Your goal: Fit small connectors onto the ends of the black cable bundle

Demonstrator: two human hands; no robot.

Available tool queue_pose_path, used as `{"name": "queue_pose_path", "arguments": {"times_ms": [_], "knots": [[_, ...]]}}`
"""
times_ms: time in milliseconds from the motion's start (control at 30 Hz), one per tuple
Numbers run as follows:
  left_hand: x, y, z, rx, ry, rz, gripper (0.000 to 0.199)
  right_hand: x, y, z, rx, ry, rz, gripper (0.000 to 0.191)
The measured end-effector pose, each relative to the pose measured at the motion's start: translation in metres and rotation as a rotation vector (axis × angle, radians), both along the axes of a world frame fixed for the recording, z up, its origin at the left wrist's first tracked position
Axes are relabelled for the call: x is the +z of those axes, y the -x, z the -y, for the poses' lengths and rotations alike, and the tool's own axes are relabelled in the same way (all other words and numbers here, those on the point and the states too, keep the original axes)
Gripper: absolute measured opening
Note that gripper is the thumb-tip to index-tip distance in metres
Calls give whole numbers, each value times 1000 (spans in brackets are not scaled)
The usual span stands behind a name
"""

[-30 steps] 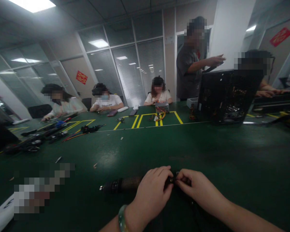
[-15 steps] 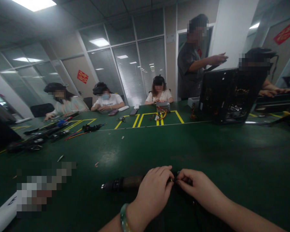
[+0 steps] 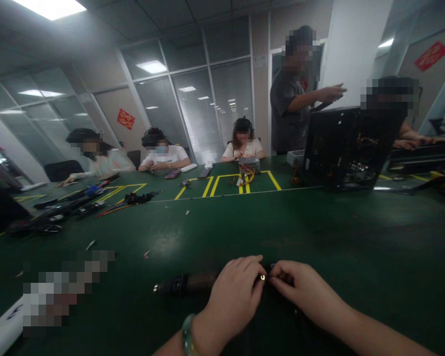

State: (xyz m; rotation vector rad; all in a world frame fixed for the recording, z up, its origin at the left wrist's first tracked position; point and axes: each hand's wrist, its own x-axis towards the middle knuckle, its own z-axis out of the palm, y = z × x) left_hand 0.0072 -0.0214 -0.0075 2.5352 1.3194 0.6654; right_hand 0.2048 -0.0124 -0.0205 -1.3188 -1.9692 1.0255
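Observation:
An electric screwdriver (image 3: 198,285), dark and tube-shaped with a silver tip, lies sideways on the green table. My left hand (image 3: 237,296), a green bangle on its wrist, is closed over the tool's right-hand end and covers it. A small shiny metal piece (image 3: 262,278) shows at the left thumb and fingertips. Close beside it, my right hand (image 3: 294,282) pinches something small and dark, mostly hidden by the fingers. Below the right hand, the dark area is too dim to make out.
A black computer case (image 3: 350,148) stands at the back right. Cables and black parts (image 3: 70,202) lie at the left. A white, partly blurred-out object (image 3: 5,319) is at the lower left. Several people sit or stand around the green table (image 3: 215,232).
The metal piece at my left fingertips shows more clearly, and the gap between the two hands' fingertips looks slightly wider. Both hands stay nearly in place; the view has shifted slightly.

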Motion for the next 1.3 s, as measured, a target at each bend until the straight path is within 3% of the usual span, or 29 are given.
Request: {"name": "queue_pose_path", "arguments": {"times_ms": [1300], "knots": [[-2,-3,-3,55,17,-4,17,2,1,0,-25,26,20,11]]}}
